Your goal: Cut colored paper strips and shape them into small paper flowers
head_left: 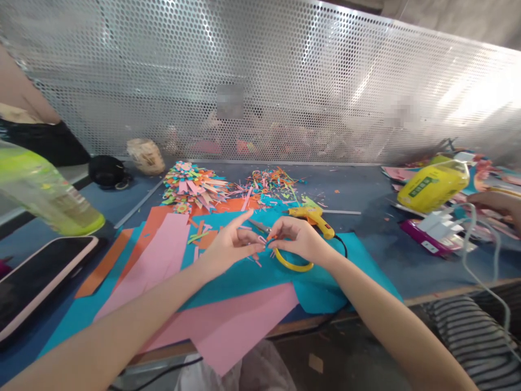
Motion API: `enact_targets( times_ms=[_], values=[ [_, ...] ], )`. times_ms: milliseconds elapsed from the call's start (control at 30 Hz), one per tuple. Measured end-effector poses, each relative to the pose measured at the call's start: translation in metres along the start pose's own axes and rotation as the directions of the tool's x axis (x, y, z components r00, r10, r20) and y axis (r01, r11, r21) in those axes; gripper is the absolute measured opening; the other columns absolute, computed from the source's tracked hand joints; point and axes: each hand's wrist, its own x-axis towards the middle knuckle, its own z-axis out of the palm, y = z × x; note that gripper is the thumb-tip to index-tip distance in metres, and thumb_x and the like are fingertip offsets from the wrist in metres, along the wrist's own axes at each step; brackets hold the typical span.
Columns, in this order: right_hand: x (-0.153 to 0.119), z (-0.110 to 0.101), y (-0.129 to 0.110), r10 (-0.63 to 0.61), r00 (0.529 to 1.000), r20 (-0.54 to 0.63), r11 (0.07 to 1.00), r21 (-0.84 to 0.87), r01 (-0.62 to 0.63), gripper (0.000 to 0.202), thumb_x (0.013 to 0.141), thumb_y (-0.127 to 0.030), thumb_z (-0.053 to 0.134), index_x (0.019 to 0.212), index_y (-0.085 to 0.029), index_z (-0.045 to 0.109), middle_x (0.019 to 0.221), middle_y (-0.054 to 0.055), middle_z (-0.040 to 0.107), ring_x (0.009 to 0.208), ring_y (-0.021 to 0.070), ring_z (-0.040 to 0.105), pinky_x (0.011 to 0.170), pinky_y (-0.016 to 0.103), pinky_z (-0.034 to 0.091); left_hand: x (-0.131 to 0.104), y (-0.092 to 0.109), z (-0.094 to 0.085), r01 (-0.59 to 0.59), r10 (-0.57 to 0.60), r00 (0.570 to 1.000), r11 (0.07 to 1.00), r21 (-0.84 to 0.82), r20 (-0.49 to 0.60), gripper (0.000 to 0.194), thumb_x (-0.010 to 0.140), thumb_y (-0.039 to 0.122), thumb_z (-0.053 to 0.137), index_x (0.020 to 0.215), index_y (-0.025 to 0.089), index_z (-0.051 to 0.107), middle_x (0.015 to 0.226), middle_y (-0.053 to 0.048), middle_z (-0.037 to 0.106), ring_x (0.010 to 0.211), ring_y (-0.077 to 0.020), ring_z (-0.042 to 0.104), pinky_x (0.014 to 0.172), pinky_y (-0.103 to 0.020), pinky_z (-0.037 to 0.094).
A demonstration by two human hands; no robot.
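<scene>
Fingertips of both hands meet over the teal paper sheet (pixel 325 282) near the middle of the table, pinching a tiny folded paper piece (pixel 269 239), pink with an orange bit, between them. On the left hand (pixel 228 247) the thumb and middle fingers close on the piece while the index finger sticks out straight toward the far side. On the right hand (pixel 299 239) the fingers curl inward, tips pressed together on the piece's right end.

The piece looks very light and thin, likely soft enough to crease or tear under a hard squeeze, and too small to grip anywhere but at its ends or edges. A gentle pinch at each end, as both hands now have it, seems the safest hold; any fresh glue on it would make it sticky, though none can be made out.

Just beyond the right hand lies a yellow glue gun (pixel 313 216), and a yellow ring (pixel 291 265) rests on the teal sheet under the right wrist. Small scissors (pixel 258 225) lie just past the fingertips. Pink paper sheets (pixel 244 320) overlap the teal one on the near side. A heap of coloured paper scraps (pixel 195 187) sits farther off, left of centre. A phone (pixel 38 277) lies at the near left, and a yellow bottle (pixel 431 187) lies at the far right.
</scene>
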Motion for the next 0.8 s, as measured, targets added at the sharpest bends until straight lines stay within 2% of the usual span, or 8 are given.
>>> enact_targets(
  times_ms=[133, 400, 600, 800],
  values=[
    [-0.0007, 0.0001, -0.001, 0.01, 1.0, 0.017, 0.999, 0.054, -0.011, 0.021, 0.067, -0.027, 0.07, 0.077, -0.016, 0.056, 0.075, 0.001, 0.059, 0.069, 0.0131, 0.06, 0.065, 0.027, 0.049, -0.0006, 0.0, -0.0003, 0.041, -0.041, 0.999, 0.998, -0.043, 0.008, 0.093, 0.062, 0.021, 0.074, 0.139, 0.017, 0.021, 0.069, 0.0, 0.067, 0.057, -0.013, 0.061, 0.054, -0.025, 0.05],
    [-0.0007, -0.0002, 0.0004, -0.047, 0.996, 0.073, 0.998, 0.032, 0.045, 0.022, 0.068, -0.032, 0.07, 0.077, -0.016, 0.057, 0.076, 0.002, 0.061, 0.072, 0.0136, 0.06, 0.066, 0.028, 0.049, -0.0017, 0.0002, -0.0015, 0.038, -0.03, 0.995, 0.996, -0.079, 0.093, 0.09, 0.062, 0.012, 0.073, 0.138, 0.017, 0.024, 0.066, 0.001, 0.066, 0.057, -0.0124, 0.061, 0.054, -0.024, 0.051],
    [-0.0008, 0.0, -0.001, -0.065, 0.994, 0.086, 0.998, 0.013, 0.064, 0.016, 0.07, -0.026, 0.068, 0.076, -0.017, 0.057, 0.077, 0.001, 0.06, 0.069, 0.0118, 0.058, 0.064, 0.026, 0.048, -0.0011, -0.0042, -0.002, 0.068, -0.053, 0.992, 0.988, -0.136, 0.114, 0.09, 0.061, 0.01, 0.074, 0.136, 0.016, 0.026, 0.067, 0.002, 0.066, 0.056, -0.0119, 0.06, 0.054, -0.025, 0.051],
    [-0.0009, 0.0005, -0.0005, -0.066, 0.994, 0.092, 0.995, -0.066, 0.072, 0.011, 0.071, -0.022, 0.067, 0.076, -0.017, 0.059, 0.077, 0.0, 0.06, 0.067, 0.0106, 0.056, 0.064, 0.025, 0.046, -0.0005, -0.0037, -0.0014, 0.07, -0.057, 0.992, 0.991, -0.112, 0.111, 0.097, 0.059, 0.011, 0.076, 0.139, 0.015, 0.02, 0.064, 0.004, 0.064, 0.055, -0.0125, 0.06, 0.056, -0.027, 0.052]
  ],
)
